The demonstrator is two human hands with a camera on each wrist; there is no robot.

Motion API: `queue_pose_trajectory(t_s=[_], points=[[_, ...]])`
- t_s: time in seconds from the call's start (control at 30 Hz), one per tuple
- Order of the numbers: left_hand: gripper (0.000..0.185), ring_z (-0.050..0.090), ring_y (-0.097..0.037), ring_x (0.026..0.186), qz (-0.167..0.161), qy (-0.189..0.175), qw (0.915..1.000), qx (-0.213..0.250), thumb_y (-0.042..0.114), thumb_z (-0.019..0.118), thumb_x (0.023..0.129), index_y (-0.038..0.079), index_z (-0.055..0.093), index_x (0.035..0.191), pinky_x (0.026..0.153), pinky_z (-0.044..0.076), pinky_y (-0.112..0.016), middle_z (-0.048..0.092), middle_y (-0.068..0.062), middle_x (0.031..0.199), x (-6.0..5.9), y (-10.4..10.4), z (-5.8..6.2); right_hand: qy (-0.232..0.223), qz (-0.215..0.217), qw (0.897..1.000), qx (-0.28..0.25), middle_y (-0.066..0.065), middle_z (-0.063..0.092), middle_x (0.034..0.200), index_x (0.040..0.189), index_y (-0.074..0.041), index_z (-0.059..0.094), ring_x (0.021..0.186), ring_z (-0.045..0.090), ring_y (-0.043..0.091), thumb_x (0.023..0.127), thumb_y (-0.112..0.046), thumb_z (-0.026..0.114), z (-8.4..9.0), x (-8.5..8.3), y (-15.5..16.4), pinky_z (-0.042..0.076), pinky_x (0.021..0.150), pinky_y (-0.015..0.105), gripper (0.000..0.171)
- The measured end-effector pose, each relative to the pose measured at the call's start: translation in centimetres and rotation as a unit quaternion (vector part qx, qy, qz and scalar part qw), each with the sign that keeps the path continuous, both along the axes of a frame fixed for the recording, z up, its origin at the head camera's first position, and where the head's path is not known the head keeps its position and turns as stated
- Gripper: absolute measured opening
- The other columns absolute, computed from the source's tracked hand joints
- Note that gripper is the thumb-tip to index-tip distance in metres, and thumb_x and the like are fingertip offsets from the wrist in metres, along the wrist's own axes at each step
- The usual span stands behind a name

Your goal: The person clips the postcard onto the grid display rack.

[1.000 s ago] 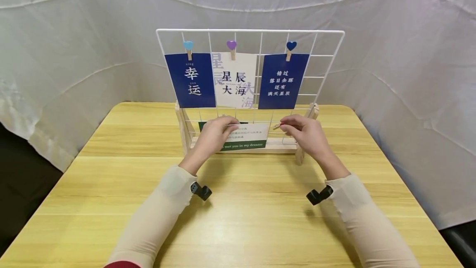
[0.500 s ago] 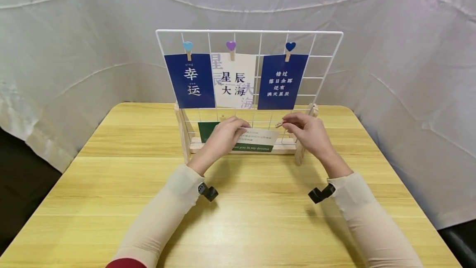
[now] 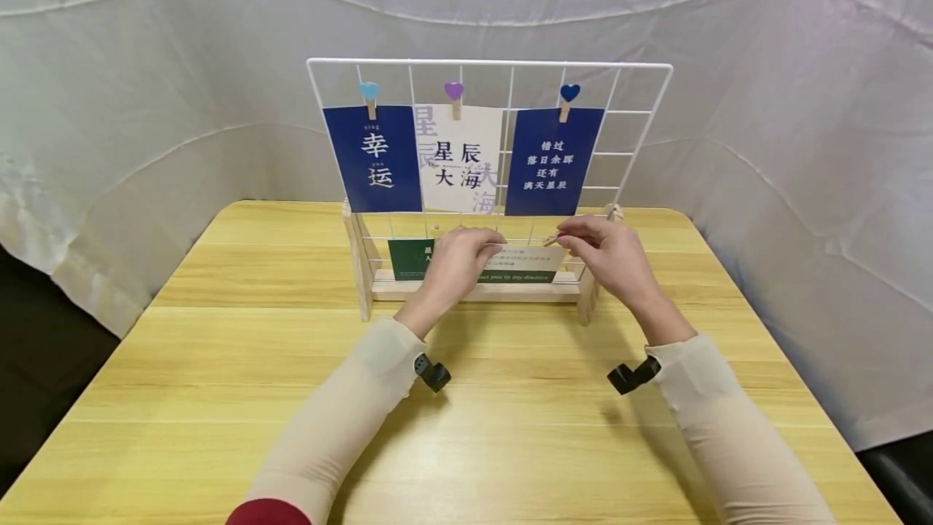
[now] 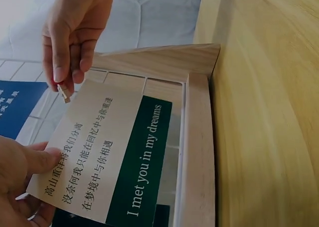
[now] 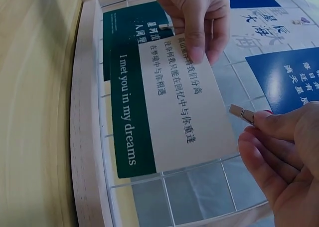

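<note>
Card (image 3: 521,264), white with Chinese lines and a green band reading "I met you in my dreams": held flat against the lower part of the white wire grid (image 3: 641,148), just above the wooden base (image 3: 474,292). Left hand (image 3: 459,253) pinches its left end, thumb on the face, fingers curled behind. Right hand (image 3: 608,253) pinches a small wooden clip (image 3: 551,239) between thumb and forefinger, its tip right at the card's upper right corner; cannot tell whether it touches. Right wrist view: clip (image 5: 242,114) just off the card's edge (image 5: 199,122).

Behind the card, partly covered, a dark green card (image 3: 410,258) on the same lower row. Top row: blue card (image 3: 373,159), white card (image 3: 461,156), blue card (image 3: 552,160), each hung from a heart-topped clip. The stand sits toward the far edge of the wooden counter (image 3: 219,363). White cloth backdrop (image 3: 146,63) behind.
</note>
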State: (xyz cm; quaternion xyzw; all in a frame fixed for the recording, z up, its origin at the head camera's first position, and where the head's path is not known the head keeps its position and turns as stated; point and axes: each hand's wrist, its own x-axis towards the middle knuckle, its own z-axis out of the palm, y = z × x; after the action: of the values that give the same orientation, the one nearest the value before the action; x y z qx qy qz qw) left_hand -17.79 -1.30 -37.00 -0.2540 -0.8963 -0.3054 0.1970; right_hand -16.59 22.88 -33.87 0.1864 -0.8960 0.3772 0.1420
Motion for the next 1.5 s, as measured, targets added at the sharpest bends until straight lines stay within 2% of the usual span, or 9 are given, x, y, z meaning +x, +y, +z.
queue_pose_trajectory(t_s=[0.2,0.33,0.43,0.67,0.87,0.97,1.17,1.5], points=[[0.014,0.066,-0.017,0.091,0.017,0.01,0.9997,-0.012,0.018,0.067,0.094,0.015,0.075,0.105,0.083,0.052,-0.033,0.073,0.002,0.103,0.0,1.1,-0.5,0.015,-0.019,0.999,0.042,0.009,0.073,0.099,0.106,-0.005,0.071,0.084,0.068,0.024,0.095,-0.016,0.067,0.1,-0.1,-0.2,0.055,0.073,0.041,0.016],[0.013,0.067,-0.017,0.088,0.021,0.021,0.9996,-0.003,0.018,0.067,0.094,0.015,0.075,0.104,0.08,0.053,-0.033,0.073,0.001,0.101,-0.2,1.7,-0.9,0.032,-0.03,0.996,0.083,0.009,0.073,0.1,0.105,-0.006,0.072,0.087,0.069,0.027,0.095,-0.017,0.066,0.2,-0.3,-0.4,0.054,0.076,0.045,0.016],[0.013,0.067,-0.017,0.086,0.025,0.037,0.999,0.003,0.019,0.067,0.094,0.015,0.075,0.103,0.077,0.054,-0.032,0.074,0.001,0.099,-0.3,2.1,-1.1,0.055,-0.038,0.992,0.107,0.008,0.073,0.098,0.103,-0.006,0.073,0.086,0.069,0.027,0.096,-0.018,0.066,0.3,-0.4,-0.6,0.053,0.073,0.045,0.016],[0.013,0.066,-0.014,0.085,0.048,0.1,0.9937,-0.018,0.02,0.066,0.095,0.015,0.073,0.105,0.075,0.054,-0.027,0.073,0.002,0.1,-0.3,2.9,-1.6,0.13,-0.039,0.982,0.135,0.009,0.074,0.09,0.098,-0.005,0.074,0.074,0.069,0.026,0.093,-0.016,0.068,0.7,-0.3,-0.9,0.051,0.063,0.044,0.013],[0.012,0.066,-0.014,0.085,0.065,0.188,0.9792,-0.039,0.02,0.066,0.095,0.012,0.073,0.102,0.076,0.054,-0.025,0.073,0.0,0.097,-0.4,3.6,-2.2,0.153,-0.027,0.971,0.181,0.008,0.074,0.086,0.094,-0.005,0.074,0.065,0.066,0.023,0.092,-0.013,0.07,1.0,-0.3,-1.5,0.048,0.066,0.043,0.009],[0.011,0.066,-0.015,0.086,0.074,0.217,0.9724,-0.041,0.02,0.068,0.094,0.012,0.074,0.1,0.078,0.054,-0.025,0.073,0.0,0.096,-0.4,3.9,-2.4,0.153,-0.025,0.966,0.205,0.008,0.074,0.085,0.093,-0.006,0.074,0.066,0.067,0.025,0.092,-0.013,0.069,1.1,-0.5,-1.9,0.046,0.07,0.047,0.009],[0.011,0.065,-0.015,0.087,0.084,0.231,0.969,-0.03,0.021,0.068,0.093,0.013,0.075,0.098,0.079,0.053,-0.025,0.072,0.001,0.096,-0.6,4.2,-2.8,0.14,-0.039,0.959,0.242,0.006,0.073,0.082,0.092,-0.008,0.073,0.065,0.067,0.028,0.093,-0.016,0.068,1.2,-0.7,-2.7,0.045,0.067,0.049,0.01],[0.01,0.064,-0.016,0.081,0.089,0.241,0.9663,-0.021,0.019,0.07,0.092,0.012,0.076,0.097,0.07,0.054,-0.026,0.068,0.0,0.095,-0.7,4.0,-3.3,0.137,-0.028,0.952,0.271,0.008,0.074,0.087,0.091,-0.006,0.074,0.07,0.067,0.031,0.091,-0.011,0.069,1.0,-1.2,-3.7,0.05,0.065,0.047,0.007]])
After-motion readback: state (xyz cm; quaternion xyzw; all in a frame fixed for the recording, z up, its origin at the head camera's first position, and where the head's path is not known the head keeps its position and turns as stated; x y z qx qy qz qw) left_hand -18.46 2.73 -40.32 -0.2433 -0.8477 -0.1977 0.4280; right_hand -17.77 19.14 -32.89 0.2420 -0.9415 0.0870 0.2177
